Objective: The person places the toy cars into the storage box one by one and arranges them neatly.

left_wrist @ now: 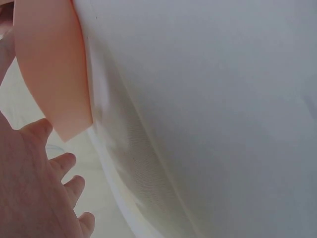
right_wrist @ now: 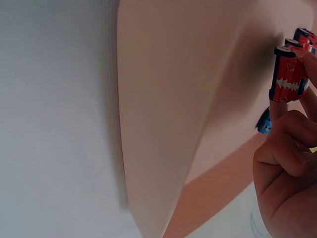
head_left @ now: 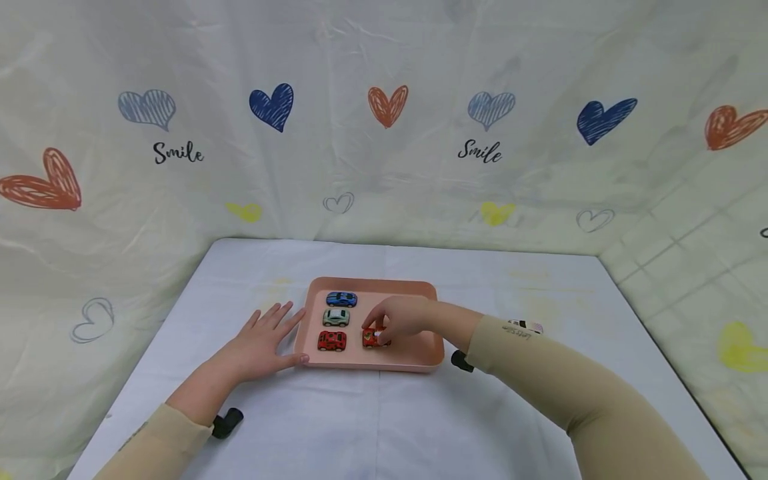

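A pink tray point(head_left: 414, 355) lies on the table. My left hand point(head_left: 261, 348) is spread flat at its left edge, thumb and index fingertip touching the rim. Inside the tray, my right hand point(head_left: 403, 316) pinches a red toy car point(right_wrist: 289, 79) between thumb and fingers; the fingers cover part of it in the head view. To the left of that car stand a blue toy car point(head_left: 341, 299), a pale green toy car point(head_left: 336, 317) and another red toy car point(head_left: 332, 341), in a column from back to front.
A white and pink toy car point(head_left: 533, 327) sits on the white table point(head_left: 336, 427) right of the tray, partly hidden behind my right sleeve. Behind the table hangs a pale cloth point(head_left: 384, 167) printed with hearts. Each wrist wears a small black camera point(head_left: 228, 423).
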The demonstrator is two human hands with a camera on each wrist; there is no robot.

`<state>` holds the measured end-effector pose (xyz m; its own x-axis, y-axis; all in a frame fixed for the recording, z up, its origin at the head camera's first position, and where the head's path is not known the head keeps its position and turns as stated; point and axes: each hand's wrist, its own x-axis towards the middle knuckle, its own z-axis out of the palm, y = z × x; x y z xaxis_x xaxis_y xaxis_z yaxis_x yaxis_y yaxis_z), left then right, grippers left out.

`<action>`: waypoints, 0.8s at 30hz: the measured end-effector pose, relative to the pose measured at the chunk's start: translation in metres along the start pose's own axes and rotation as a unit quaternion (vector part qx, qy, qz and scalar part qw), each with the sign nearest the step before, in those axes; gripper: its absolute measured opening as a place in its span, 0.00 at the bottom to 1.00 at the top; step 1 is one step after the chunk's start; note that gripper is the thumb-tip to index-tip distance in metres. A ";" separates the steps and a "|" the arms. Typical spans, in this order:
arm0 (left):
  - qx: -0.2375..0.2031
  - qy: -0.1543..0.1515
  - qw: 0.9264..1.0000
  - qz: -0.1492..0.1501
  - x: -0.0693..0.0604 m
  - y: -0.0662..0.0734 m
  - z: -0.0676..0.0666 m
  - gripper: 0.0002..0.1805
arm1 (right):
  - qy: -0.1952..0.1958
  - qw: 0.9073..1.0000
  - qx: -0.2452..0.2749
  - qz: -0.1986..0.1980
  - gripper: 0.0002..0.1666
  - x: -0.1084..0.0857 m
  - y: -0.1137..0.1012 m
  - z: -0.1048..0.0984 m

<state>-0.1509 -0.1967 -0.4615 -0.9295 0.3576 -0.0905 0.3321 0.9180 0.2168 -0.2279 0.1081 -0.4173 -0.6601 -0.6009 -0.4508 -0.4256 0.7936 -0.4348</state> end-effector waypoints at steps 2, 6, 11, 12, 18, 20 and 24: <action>0.003 -0.001 1.000 0.001 0.000 -0.001 0.000 0.54 | 0.001 1.000 -0.007 0.006 0.19 0.002 -0.001 0.002; 0.008 0.001 1.000 0.003 0.002 -0.002 0.002 0.54 | 0.004 1.000 -0.022 0.008 0.19 0.006 -0.002 0.005; 0.008 0.002 1.000 0.004 0.001 -0.003 0.003 0.54 | 0.000 1.000 -0.020 0.002 0.18 0.008 -0.003 0.006; 0.006 0.003 1.000 0.004 0.001 -0.003 0.003 0.54 | -0.001 1.000 -0.015 0.001 0.18 0.008 -0.003 0.006; 0.005 0.007 1.000 0.004 0.001 -0.002 0.003 0.54 | -0.007 1.000 0.001 -0.002 0.19 0.009 -0.004 0.006; 0.007 0.006 1.000 0.004 0.001 -0.002 0.002 0.54 | -0.009 1.000 0.000 -0.003 0.19 0.010 -0.004 0.007; 0.006 0.004 1.000 0.004 0.001 -0.002 0.002 0.54 | -0.011 1.000 -0.009 -0.007 0.20 0.011 -0.003 0.007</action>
<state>-0.1518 -0.1981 -0.4635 -0.9281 0.3636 -0.0807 0.3414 0.9171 0.2056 -0.2294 0.0986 -0.4266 -0.6412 -0.6130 -0.4617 -0.4448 0.7871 -0.4273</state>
